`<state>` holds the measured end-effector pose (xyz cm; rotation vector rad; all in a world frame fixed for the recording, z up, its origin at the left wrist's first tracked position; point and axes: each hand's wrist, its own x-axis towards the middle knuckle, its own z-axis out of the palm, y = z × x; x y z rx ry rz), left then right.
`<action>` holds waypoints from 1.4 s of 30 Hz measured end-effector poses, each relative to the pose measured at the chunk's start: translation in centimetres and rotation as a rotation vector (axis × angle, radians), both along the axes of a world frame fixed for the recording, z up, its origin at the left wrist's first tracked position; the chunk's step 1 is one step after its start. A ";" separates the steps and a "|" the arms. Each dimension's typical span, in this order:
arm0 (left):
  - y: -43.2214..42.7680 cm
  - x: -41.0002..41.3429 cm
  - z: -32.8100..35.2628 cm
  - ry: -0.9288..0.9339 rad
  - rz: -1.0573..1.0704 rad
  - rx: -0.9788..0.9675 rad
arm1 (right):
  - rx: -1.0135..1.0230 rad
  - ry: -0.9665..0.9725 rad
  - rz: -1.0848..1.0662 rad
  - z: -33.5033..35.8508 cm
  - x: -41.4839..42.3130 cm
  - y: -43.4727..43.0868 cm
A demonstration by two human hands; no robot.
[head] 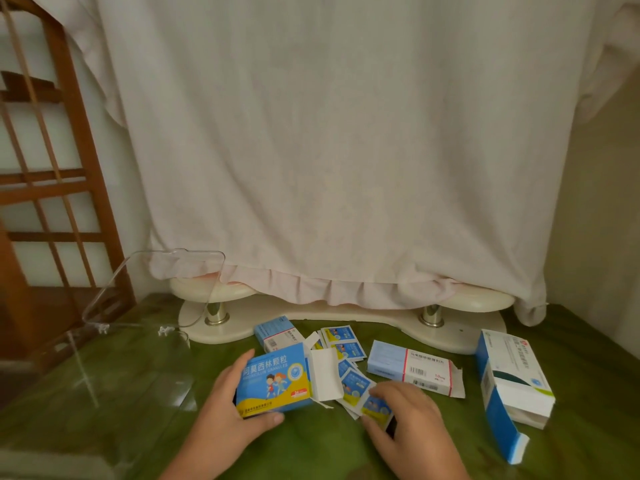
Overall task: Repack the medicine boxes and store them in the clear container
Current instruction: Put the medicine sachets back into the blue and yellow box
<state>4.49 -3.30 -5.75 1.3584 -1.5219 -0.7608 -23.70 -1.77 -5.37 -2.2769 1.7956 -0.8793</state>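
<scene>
Closest in are the two bare hands on the green marbled tabletop. The left hand is wrapped around the blue-and-yellow cardboard granules box with the cartoon kids on it, thumb along the bottom edge, fingers behind. The right hand is pressed flat over a small blue-and-yellow foil sachet, fingers curled on it; looks like it's pinching it up, but I can't say for sure it's off the table.

Here's the bit that matters: the box's open end, with its white flap sticking out, faces right, straight toward the sachets. Its long axis runs left-right, so the right hand is the nearer one to feed packets in sideways while the left steadies it.

A bit further back, more loose sachets fan out behind the flap. To the right lie a pale blue-and-white carton with a red stripe and a taller white-and-blue box with its end torn open. A small blue box sits behind the granules box.

Far left, the clear plastic container stands with its lid up, nothing in it that I can see.
</scene>
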 end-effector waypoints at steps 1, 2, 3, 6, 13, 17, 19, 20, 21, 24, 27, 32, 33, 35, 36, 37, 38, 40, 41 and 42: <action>0.0 0.0 0.0 0.001 -0.002 0.004 | 0.018 0.010 -0.046 0.2 0.0 0.0; -0.1 0.0 0.0 0.001 -0.006 0.008 | 0.043 0.018 -0.096 0.5 0.0 0.1; -0.1 0.0 -0.1 0.000 -0.007 0.013 | 0.075 0.017 -0.141 0.7 0.1 0.2; -0.1 0.1 0.0 -0.004 -0.009 0.018 | 0.121 0.010 -0.221 1.1 0.5 0.1; -0.1 0.2 -0.1 0.003 -0.014 0.011 | 0.211 0.081 -0.260 1.7 1.0 0.1; -0.1 0.0 0.1 0.006 -0.007 0.024 | 0.243 0.038 -0.244 1.8 0.8 0.0; -0.1 0.0 0.1 0.009 -0.006 0.029 | 0.264 -0.013 -0.242 1.9 0.7 0.0; -0.1 -0.1 0.2 0.009 -0.004 0.027 | 0.273 -0.034 -0.238 2.0 0.7 -0.1; -0.1 -0.1 0.2 0.008 -0.003 0.025 | 0.275 -0.053 -0.233 2.0 0.7 -0.1; -0.1 -0.1 0.2 0.009 -0.003 0.013 | 0.257 -0.092 -0.234 1.9 0.4 -0.3; -0.1 0.0 0.0 0.001 -0.004 0.009 | 0.261 -0.130 -0.274 1.7 0.3 -0.3; 0.1 0.0 -0.2 -0.008 -0.004 0.022 | 0.311 -0.089 -0.276 2.2 0.4 -0.2; 0.2 0.0 -0.2 -0.006 -0.005 0.024 | 0.325 -0.093 -0.274 2.2 0.5 -0.2; 0.2 -0.1 -0.1 0.001 -0.011 0.021 | 0.353 -0.095 -0.273 2.5 0.4 -0.5; 0.1 -0.1 -0.1 0.000 -0.014 0.025 | 0.364 -0.104 -0.273 2.5 0.4 -0.6; 0.1 -0.1 -0.1 0.001 -0.016 0.031 | 0.372 -0.122 -0.275 2.6 0.4 -0.8; 0.0 0.0 -0.1 0.000 -0.020 0.035 | 0.372 -0.144 -0.277 2.6 0.4 -0.9; -0.2 0.0 -0.1 -0.009 -0.026 0.042 | 0.380 -0.194 -0.273 2.6 0.3 -0.9; -0.3 0.1 -0.1 -0.017 -0.029 0.046 | 0.391 -0.226 -0.264 2.5 0.2 -0.8; -0.4 0.1 -0.1 -0.021 -0.029 0.048 | 0.392 -0.269 -0.253 2.5 0.1 -0.7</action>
